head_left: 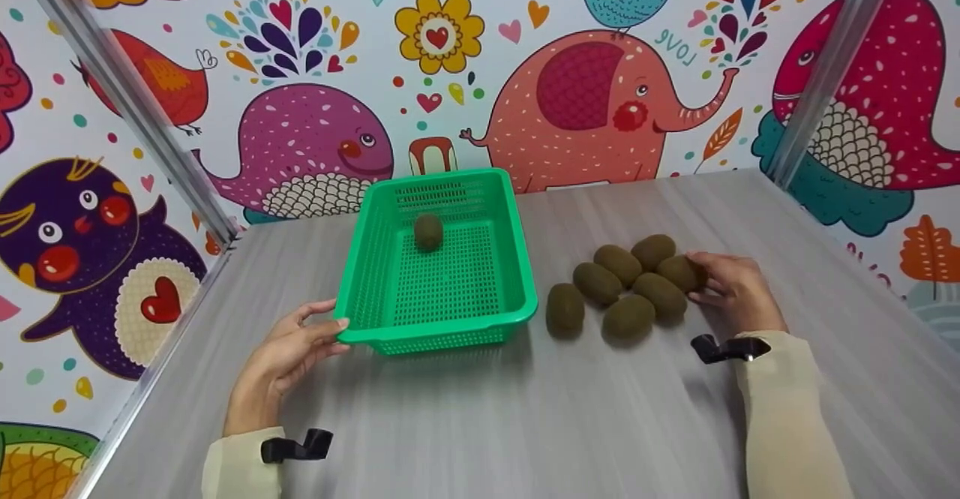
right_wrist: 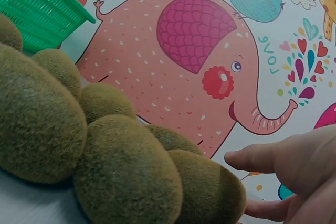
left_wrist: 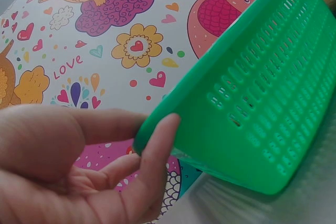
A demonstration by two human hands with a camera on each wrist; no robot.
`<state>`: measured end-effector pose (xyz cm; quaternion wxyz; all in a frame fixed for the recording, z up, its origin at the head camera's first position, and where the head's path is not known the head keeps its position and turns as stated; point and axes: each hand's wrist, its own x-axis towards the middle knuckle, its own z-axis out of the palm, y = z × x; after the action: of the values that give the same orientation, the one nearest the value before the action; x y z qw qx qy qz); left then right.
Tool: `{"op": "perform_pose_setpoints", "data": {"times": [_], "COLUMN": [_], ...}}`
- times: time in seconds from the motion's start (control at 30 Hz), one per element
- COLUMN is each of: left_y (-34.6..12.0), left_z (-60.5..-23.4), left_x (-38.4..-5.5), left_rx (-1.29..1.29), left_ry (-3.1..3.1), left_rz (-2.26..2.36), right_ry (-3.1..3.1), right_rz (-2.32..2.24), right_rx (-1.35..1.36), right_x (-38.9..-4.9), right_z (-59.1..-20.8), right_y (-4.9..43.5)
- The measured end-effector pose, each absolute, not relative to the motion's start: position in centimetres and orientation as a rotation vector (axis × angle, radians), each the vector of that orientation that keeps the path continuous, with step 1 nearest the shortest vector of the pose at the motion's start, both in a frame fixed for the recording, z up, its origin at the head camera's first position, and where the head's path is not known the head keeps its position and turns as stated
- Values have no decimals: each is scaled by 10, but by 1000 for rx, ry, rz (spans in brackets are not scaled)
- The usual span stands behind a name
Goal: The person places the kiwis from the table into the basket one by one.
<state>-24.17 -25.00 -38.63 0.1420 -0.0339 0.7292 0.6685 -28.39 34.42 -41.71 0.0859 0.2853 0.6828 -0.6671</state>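
Observation:
My left hand (head_left: 289, 353) pinches the near left corner of a green plastic basket (head_left: 450, 330); in the left wrist view, thumb and fingers (left_wrist: 157, 150) lie on either side of the basket's rim. One brown kiwi (head_left: 428, 232) lies inside the basket toward the back. To the right of the basket, several more kiwis (head_left: 628, 320) sit grouped on the table. At the group's right edge, my right hand (head_left: 739, 289) has its fingertips beside the rightmost kiwi (head_left: 681, 272). The right wrist view shows its fingers (right_wrist: 257, 158) extended near that kiwi, not curled around it.
The grey wood-grain table (head_left: 480, 424) meets a wall (head_left: 510, 109) printed with cartoon animals at the back. Metal posts (head_left: 135, 101) stand at the left and right corners. Black brackets (head_left: 296, 448) are fixed at both wrists.

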Motion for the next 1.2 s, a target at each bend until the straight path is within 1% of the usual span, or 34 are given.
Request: {"op": "perform_pose_setpoints", "data": {"times": [0.3, 0.67, 1.2], "left_y": [-251, -250, -250], "left_z": [-387, -387, -387], "left_x": [-242, -242, -241], "left_rx": [-100, -110, -126], "left_ry": [2100, 2108, 2105], "left_rz": [1933, 1932, 1935], "right_ry": [2165, 2135, 2143], "right_rz": [-1961, -1868, -1873], "right_rx": [706, 807, 862], "right_x": [-281, -291, -290], "right_z": [-422, -421, -419], "right_y": [340, 339, 338]}}
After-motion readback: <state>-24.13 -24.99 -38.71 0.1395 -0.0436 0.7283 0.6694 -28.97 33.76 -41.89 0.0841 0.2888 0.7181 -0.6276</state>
